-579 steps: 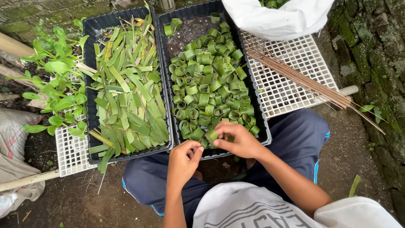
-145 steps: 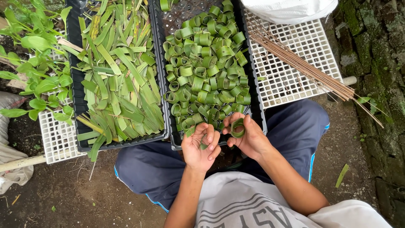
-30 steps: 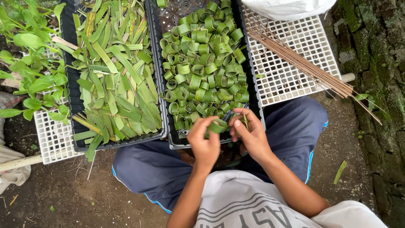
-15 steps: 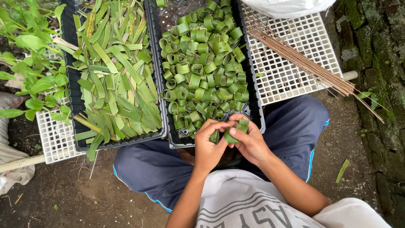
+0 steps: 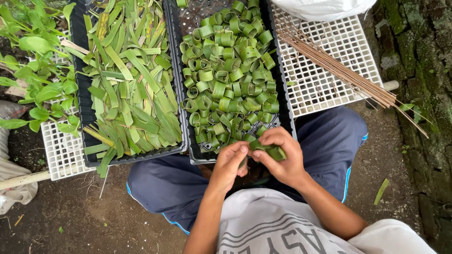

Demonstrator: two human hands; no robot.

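A: What is each grip doing?

B: Both are pinched shut on one green leaf strip (image 5: 267,150). The right hand (image 5: 281,157) wraps over its far end, and the left hand (image 5: 229,162) nips the near end between thumb and fingertips. It looks held that way so the strip stays taut while it bends.

A: Where does the strip sit?

B: Over the person's lap, just at the near edge of the black tray of rolled leaf rings (image 5: 229,70), close enough, I'd judge, to drop a ring straight in.

A: And further out?

B: Left of that tray, touching it, a second black tray of flat leaf strips (image 5: 127,89), within the left hand's reach. Both rest on a white grid bench (image 5: 329,70), where a bundle of thin brown sticks (image 5: 343,70) lies slantwise on the right. Leafy plants (image 5: 35,70) stand at far left.
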